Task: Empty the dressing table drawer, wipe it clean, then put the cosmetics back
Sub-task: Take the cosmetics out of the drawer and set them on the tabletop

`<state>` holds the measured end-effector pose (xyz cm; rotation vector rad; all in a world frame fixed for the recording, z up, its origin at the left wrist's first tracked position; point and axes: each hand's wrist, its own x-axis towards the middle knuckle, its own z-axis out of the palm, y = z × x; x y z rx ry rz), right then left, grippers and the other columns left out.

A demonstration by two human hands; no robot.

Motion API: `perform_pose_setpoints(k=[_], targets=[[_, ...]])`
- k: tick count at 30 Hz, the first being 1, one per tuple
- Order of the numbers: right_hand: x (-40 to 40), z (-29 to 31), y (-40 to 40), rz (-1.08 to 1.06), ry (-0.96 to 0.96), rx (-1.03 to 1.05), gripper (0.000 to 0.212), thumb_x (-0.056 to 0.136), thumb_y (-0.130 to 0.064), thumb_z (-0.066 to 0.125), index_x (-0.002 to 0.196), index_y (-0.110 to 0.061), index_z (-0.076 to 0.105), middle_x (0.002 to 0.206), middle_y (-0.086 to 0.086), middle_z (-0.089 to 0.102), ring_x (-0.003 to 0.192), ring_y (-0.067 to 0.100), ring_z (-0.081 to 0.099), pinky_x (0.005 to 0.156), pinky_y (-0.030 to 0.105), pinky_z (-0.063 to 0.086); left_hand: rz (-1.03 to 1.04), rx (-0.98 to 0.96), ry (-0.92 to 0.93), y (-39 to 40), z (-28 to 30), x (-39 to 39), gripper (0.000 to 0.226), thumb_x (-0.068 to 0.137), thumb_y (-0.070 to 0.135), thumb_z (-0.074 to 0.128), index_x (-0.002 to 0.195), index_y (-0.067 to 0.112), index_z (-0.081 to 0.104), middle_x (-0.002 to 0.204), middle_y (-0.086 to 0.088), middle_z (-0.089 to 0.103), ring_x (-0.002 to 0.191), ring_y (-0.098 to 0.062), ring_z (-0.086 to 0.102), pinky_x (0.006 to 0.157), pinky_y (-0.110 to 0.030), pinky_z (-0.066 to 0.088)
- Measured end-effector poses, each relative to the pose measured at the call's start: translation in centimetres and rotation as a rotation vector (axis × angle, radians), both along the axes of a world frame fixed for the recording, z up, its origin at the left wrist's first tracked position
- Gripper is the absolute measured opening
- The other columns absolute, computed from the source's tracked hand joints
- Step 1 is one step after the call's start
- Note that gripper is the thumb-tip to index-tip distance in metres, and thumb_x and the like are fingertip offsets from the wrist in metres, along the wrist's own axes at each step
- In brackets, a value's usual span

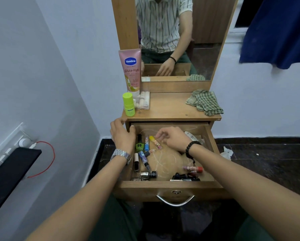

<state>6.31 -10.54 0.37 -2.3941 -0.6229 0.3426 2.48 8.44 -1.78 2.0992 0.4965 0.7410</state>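
Note:
The wooden drawer (163, 186) of the dressing table stands pulled out. Inside lie several cosmetics: a dark bottle with a green label (139, 145), a blue tube (146, 145), a yellow-capped tube (154, 141), a silver nail polish bottle (148, 173) and a red-capped tube (193, 168). My left hand (122, 134) rests at the drawer's back left corner, its fingers loosely curled and holding nothing. My right hand (173, 138) hovers inside the drawer just right of the yellow-capped tube, with its fingers bent down and nothing in them.
On the tabletop stand a pink Vaseline tube (131, 70), a lime green bottle (128, 104) and a clear box (143, 101); a checked cloth (204, 102) lies at the right. A black device (12, 171) with a red cable hangs at the left wall.

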Motion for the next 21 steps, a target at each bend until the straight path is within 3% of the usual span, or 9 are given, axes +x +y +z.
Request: perform_pose_setpoints(k=[3,6,10,12,16,21], targets=[[0.6,-1.5,-2.7,-0.156,-0.093,-0.137,0.030,0.084,-0.002,0.048,0.091,-0.027,0.063,0.092,-0.009,0.063,0.090,0.017,0.064,0.075,0.032,0.054,-0.071,0.053,0.023,-1.2,-1.0,-0.8,0.018,0.080,0.013,0.062,0.095,0.021,0.055,0.104,-0.001,0.054,0.100,-0.021,0.053,0.089,-0.045,0.044],[1.2,-2.9,-5.0,-0.169,-0.285,-0.400,0.013,0.091,-0.024,0.053,0.103,-0.021,0.057,0.106,0.000,0.060,0.102,0.025,0.056,0.077,0.036,0.050,-0.207,0.130,0.115,-2.3,-1.6,-1.2,0.018,0.081,0.015,0.062,0.091,0.028,0.054,0.100,0.007,0.052,0.096,-0.015,0.054,0.088,-0.046,0.046],[1.6,-3.7,-5.8,-0.184,-0.437,-0.547,0.034,0.092,-0.042,0.053,0.113,-0.015,0.051,0.115,0.008,0.053,0.105,0.030,0.051,0.078,0.040,0.048,-0.328,0.300,0.175,-2.7,-2.4,-1.3,0.015,0.084,0.018,0.060,0.096,0.025,0.056,0.106,0.006,0.052,0.103,-0.016,0.052,0.084,-0.038,0.040],[1.9,-3.7,-5.9,-0.247,-0.351,-0.518,0.042,0.092,-0.046,0.052,0.116,-0.012,0.049,0.116,0.012,0.054,0.105,0.033,0.053,0.077,0.040,0.048,-0.360,0.383,0.188,-2.7,-2.5,-1.3,0.016,0.085,0.018,0.057,0.100,0.025,0.057,0.108,0.005,0.051,0.104,-0.017,0.050,0.082,-0.035,0.035],[2.7,-3.3,-6.9,-0.361,0.010,-0.402,0.056,0.086,-0.051,0.061,0.117,-0.006,0.050,0.117,0.016,0.058,0.103,0.032,0.059,0.075,0.034,0.047,-0.369,0.452,0.228,-2.7,-2.4,-1.2,0.016,0.086,0.019,0.054,0.099,0.028,0.056,0.108,0.008,0.049,0.104,-0.014,0.047,0.079,-0.031,0.029],[3.5,-1.9,-7.2,-0.339,0.246,-0.397,0.064,0.074,-0.035,0.079,0.125,-0.009,0.049,0.123,0.011,0.058,0.105,0.025,0.057,0.074,0.027,0.043,-0.371,0.500,0.274,-2.4,-2.7,-1.3,0.015,0.087,0.021,0.054,0.100,0.028,0.056,0.108,0.008,0.050,0.105,-0.014,0.046,0.080,-0.030,0.025]])
